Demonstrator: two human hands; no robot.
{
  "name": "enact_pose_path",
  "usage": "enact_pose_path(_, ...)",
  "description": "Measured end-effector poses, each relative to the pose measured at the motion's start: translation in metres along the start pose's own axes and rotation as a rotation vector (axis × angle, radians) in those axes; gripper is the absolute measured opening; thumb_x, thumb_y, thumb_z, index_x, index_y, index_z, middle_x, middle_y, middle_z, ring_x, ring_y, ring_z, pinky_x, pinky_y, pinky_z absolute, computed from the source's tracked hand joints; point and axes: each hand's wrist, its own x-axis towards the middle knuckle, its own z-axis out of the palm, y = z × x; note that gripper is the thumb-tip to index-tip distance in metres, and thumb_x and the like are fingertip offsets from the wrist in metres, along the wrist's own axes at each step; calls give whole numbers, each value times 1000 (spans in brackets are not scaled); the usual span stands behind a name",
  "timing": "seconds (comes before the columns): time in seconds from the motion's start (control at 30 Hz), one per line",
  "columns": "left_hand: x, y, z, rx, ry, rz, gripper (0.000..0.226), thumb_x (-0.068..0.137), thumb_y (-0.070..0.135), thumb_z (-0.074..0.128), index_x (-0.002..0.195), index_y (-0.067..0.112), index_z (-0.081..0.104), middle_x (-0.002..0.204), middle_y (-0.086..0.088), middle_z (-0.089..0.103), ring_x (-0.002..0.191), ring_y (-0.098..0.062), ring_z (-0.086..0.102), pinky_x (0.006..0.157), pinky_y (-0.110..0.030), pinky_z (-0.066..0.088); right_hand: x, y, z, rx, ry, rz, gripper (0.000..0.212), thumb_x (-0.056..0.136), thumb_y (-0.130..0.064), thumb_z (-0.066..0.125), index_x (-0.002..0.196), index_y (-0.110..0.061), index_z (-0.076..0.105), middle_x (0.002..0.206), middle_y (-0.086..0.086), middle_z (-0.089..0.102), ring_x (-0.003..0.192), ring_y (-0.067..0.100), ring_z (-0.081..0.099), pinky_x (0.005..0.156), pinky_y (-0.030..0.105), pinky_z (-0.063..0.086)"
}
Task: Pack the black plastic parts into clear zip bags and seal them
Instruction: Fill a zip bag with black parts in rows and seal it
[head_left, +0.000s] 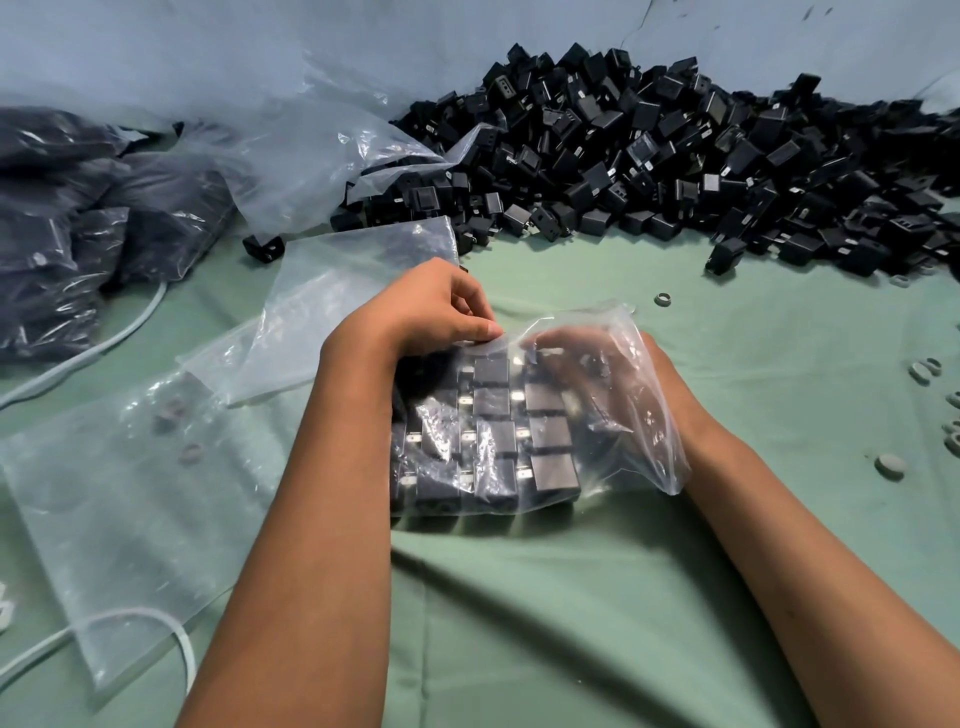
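Observation:
A clear zip bag (644, 467) lies on the green cloth (571, 597) in front of me, filled with several black plastic parts (550, 431) lined up in rows. My left hand (431, 306) pinches the bag's far edge between thumb and fingers. My right hand (597, 364) is inside the bag's mouth, blurred behind the plastic, with its fingers over the parts; its grip cannot be made out. A big heap of loose black parts (649, 150) lies across the far right.
Empty clear bags (130, 499) lie flat to the left, with a large crumpled plastic sheet (322, 150) behind them. Filled bags of dark parts (78, 223) are stacked at the far left. White cords (119, 332) run along the left. Small grey rings (889, 465) are scattered at right.

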Motion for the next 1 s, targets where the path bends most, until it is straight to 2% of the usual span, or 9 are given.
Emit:
enact_pose_path(0.07, 0, 0, 0, 0, -2, -6, 10, 85, 25, 84, 80, 19, 78, 63, 10, 70, 54, 2, 59, 56, -15, 44, -2, -4, -2, -136, 15, -107, 19, 99, -17, 66, 111, -29, 75, 112, -4, 69, 105, 5, 65, 98, 45, 51)
enact_pose_path(0.17, -1, 0, -2, -12, -23, -17, 10, 84, 27, 84, 82, 19, 78, 64, 11, 70, 57, -1, 61, 62, -21, 48, -5, -11, -6, -147, -11, -175, 18, 90, -40, 67, 105, -32, 74, 105, 3, 74, 92, 23, 73, 80, 53, 59)
enact_pose_path(0.37, -5, 1, -5, -33, -57, -28, 13, 81, 29, 87, 85, 19, 79, 71, 5, 75, 69, -10, 67, 80, -36, 58, -3, -12, -5, -131, -37, -181, 36, 84, -74, 59, 108, -51, 73, 103, -10, 74, 96, 12, 72, 83, 42, 57)
enact_pose_path(0.43, -6, 2, -4, -29, -53, -34, 13, 82, 28, 87, 85, 19, 79, 74, 2, 76, 70, -12, 68, 83, -38, 59, -3, -5, -4, -128, 30, -176, 24, 92, -60, 61, 111, -50, 71, 107, -13, 71, 101, 5, 69, 89, 45, 57)
enact_pose_path(0.5, -6, 3, -5, -26, -48, -43, 12, 82, 27, 86, 84, 19, 78, 74, 3, 76, 70, -11, 68, 83, -38, 59, -3, 2, -4, -18, 101, -114, 18, 95, -47, 63, 108, -40, 72, 108, -4, 73, 100, 19, 71, 88, 53, 58)
enact_pose_path(0.6, -6, 2, -5, -19, -41, -57, 13, 82, 29, 86, 83, 19, 78, 74, 4, 76, 70, -11, 69, 79, -35, 58, -4, 2, -3, -81, 108, -94, 12, 96, -42, 66, 102, -38, 76, 104, -9, 74, 96, 12, 72, 84, 44, 61)
enact_pose_path(0.87, -6, -10, -16, 105, 98, -167, 28, 90, 39, 77, 73, 17, 76, 68, 3, 70, 63, -12, 61, 61, -25, 45, -5, -3, -25, 187, 167, 162, 20, 98, -10, 68, 114, -19, 78, 106, 6, 76, 92, 21, 72, 79, 34, 58)
enact_pose_path(0.93, -7, -16, -21, 123, 139, -222, 31, 91, 43, 75, 72, 19, 75, 69, 3, 69, 67, -13, 61, 62, -26, 44, -5, -7, -31, 147, 131, 153, 25, 96, -3, 68, 119, -12, 75, 107, 11, 76, 96, 28, 74, 85, 40, 59)
enact_pose_path(1.0, -8, -21, -26, 133, 158, -272, 31, 91, 43, 73, 73, 18, 74, 73, 0, 68, 71, -17, 60, 68, -29, 48, -6, -11, -36, 228, 143, 152, 19, 98, -4, 64, 114, -6, 75, 97, 10, 78, 86, 24, 76, 76, 35, 61)
